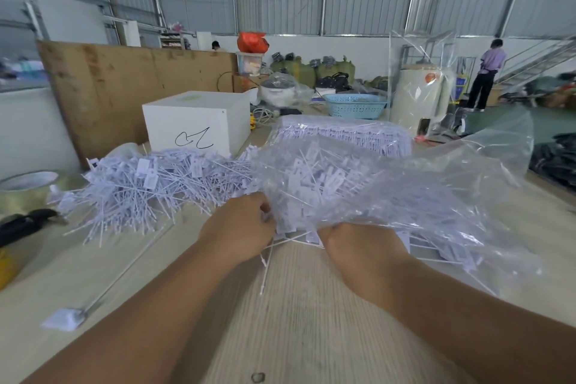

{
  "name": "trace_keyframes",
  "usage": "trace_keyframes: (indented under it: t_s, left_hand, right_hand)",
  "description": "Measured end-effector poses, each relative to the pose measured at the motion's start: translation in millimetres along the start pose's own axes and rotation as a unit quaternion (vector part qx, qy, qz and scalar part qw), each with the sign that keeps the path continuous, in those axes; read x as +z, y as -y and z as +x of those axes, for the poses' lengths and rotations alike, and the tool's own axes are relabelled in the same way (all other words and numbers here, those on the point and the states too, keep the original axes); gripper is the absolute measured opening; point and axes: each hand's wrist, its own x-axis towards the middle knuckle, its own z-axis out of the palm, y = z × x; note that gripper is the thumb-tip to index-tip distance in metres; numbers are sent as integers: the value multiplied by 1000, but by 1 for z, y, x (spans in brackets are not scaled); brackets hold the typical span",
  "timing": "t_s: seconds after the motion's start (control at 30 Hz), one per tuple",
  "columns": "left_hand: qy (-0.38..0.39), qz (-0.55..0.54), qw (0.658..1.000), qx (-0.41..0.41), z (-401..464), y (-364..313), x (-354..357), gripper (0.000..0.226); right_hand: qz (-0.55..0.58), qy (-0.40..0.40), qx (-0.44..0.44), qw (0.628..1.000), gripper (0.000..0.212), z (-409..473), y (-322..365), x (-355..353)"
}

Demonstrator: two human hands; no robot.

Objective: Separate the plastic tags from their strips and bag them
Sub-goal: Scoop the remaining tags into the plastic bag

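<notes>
A large clear plastic bag [389, 190] lies across the table's middle and right, filled with white plastic tags. My left hand [240, 227] grips the bag's mouth edge together with a few tags at its left side. My right hand [358, 246] has its fingers curled under the bag's near edge, gripping it. A big loose heap of white tags [146, 190] spreads on the table left of the bag. Behind the bag lies a stack of tag strips [343, 134] wrapped in plastic. A few thin tag stems [265, 271] poke out between my hands.
A white box [199, 121] with a black scribble stands behind the heap. A tape roll [25, 187] and a dark tool [21, 224] sit at the left edge. A single long tag [93, 299] lies near the front left. A blue basket [355, 104] and a person [486, 75] are far back.
</notes>
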Motion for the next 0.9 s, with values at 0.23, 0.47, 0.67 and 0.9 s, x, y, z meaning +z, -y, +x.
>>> trace_keyframes:
  t_s: [0.23,0.47,0.67,0.9]
  left_hand:
    - [138,-50,987,70,-13,-13,-9,49]
    - [-40,123,977,169,-14,-19,-7,8]
    - [-73,103,973,194,-13,-15,-10,9]
    - [-39,84,978,185,-13,-15,-2,20]
  right_hand:
    - [46,-79,-31,995,47,-12,-17,-7]
    - [62,-119,-97,986,31,-26,-32,-30]
    - [73,-76,-155,982,32,-32,-38,-35]
    - [83,-40,-108,990,7,-25,-19,-39]
